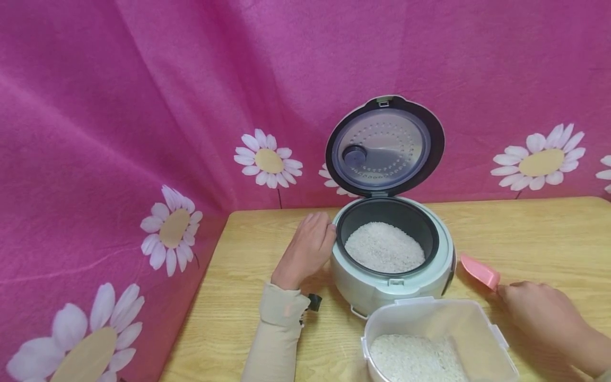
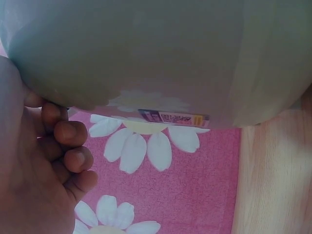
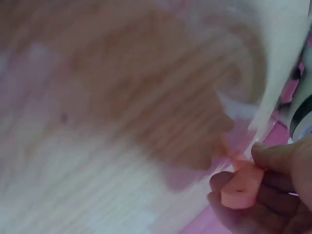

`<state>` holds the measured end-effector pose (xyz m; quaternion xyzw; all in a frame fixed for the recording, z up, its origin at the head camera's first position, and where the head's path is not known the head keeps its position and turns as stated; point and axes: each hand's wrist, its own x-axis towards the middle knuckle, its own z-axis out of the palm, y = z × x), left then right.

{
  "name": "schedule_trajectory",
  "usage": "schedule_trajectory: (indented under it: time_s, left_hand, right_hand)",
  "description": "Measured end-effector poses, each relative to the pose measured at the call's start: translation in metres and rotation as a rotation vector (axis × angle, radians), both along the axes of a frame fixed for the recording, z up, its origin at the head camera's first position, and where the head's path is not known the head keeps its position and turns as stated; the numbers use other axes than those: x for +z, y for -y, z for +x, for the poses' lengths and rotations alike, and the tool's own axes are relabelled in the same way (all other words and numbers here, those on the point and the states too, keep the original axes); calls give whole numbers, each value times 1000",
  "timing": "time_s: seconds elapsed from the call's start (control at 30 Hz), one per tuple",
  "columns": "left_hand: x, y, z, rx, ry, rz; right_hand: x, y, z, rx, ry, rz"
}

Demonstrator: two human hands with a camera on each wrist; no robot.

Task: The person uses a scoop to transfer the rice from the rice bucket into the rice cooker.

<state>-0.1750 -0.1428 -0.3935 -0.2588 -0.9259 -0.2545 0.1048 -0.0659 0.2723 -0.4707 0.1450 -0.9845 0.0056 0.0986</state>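
A pale green rice cooker (image 1: 358, 289) stands with its lid (image 1: 406, 159) raised, and a heap of white rice (image 1: 384, 246) lies in its dark inner pot (image 1: 382, 209). My left hand (image 1: 307, 249) rests against the cooker's upper left side; in the left wrist view its fingers (image 2: 73, 134) are loosely curled beside the wall. To the right of the cooker, my right hand (image 1: 544, 313) grips the handle of a pink scoop (image 1: 479, 272). The scoop points toward the cooker. The handle end (image 3: 241, 187) shows between thumb and fingers in the right wrist view.
A clear plastic container (image 1: 477, 323) with rice (image 1: 415, 358) in it stands close in front of the cooker. Underneath is a wooden table (image 1: 229, 318). Pink cloth with daisies (image 1: 286, 63) hangs behind and to the left.
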Motion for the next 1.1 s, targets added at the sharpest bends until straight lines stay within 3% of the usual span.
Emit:
schedule_trajectory:
  time_s: [0.2, 0.4, 0.57, 0.77, 0.9, 1.0, 1.1]
  left_hand:
    - [0, 2, 0, 2, 5, 7]
    - [-2, 3, -1, 9, 15, 20]
    - [-2, 4, -2, 9, 10, 23]
    - [-3, 7, -2, 36, -11, 18]
    - [-3, 8, 0, 70, -26, 27]
    - [-5, 14, 1, 103, -72, 51]
    - [-8, 23, 2, 130, -139, 80]
  right_hand:
    - [-6, 16, 12, 59, 70, 55]
    - [-10, 22, 12, 67, -5, 79]
    - [-12, 23, 11, 51, -8, 82]
    - [-10, 24, 6, 9, 6, 79]
    - [-9, 24, 5, -42, 11, 21]
    - [-7, 22, 5, -92, 52, -30]
    - [-4, 16, 5, -145, 146, -67]
